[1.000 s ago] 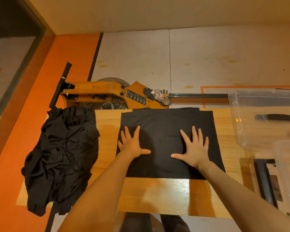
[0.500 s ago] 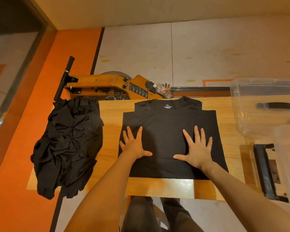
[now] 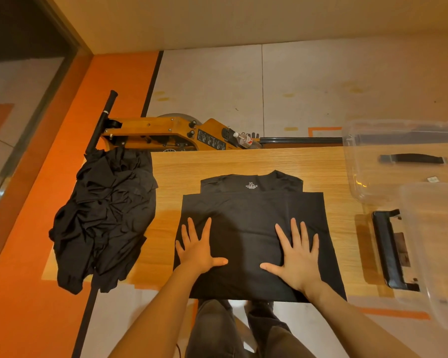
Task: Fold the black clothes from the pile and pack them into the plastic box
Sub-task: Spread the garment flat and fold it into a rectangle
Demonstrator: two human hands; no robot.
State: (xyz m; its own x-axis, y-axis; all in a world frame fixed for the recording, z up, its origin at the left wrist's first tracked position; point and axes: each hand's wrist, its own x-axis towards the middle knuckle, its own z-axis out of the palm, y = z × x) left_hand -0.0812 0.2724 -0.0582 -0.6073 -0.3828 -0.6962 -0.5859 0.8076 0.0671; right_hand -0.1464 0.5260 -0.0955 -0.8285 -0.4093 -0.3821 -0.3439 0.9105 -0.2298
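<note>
**Both palms flat on half-folded black shirt, mid-bench**

Black shirt (image 3: 254,228) lies centre of the wooden bench (image 3: 243,161), sides already folded in to a rough rectangle, collar with "XL" print showing at the far edge. Left hand (image 3: 199,250) and right hand (image 3: 296,260) both lie flat on the lower half, fingers spread and straight, gripping nothing. Likely purpose: pressing the cloth flat and pinning the side folds so they don't spring open before the next fold. Near edge of the shirt sits right at the bench edge, close to the person's legs.

Pile of black clothes (image 3: 101,218) is at the left end of the bench, crumpled, partly hanging over the edge, well apart from the shirt, so the folding area stays free. Clear plastic box (image 3: 352,161) stands at the right end, open, within reach for packing; nothing black folded inside as far as visible. Clear lid (image 3: 424,254) with black handle lies nearer, just beside it.

Judgement: fold not finished, a lengthwise fold remains, then transfer right.
</note>
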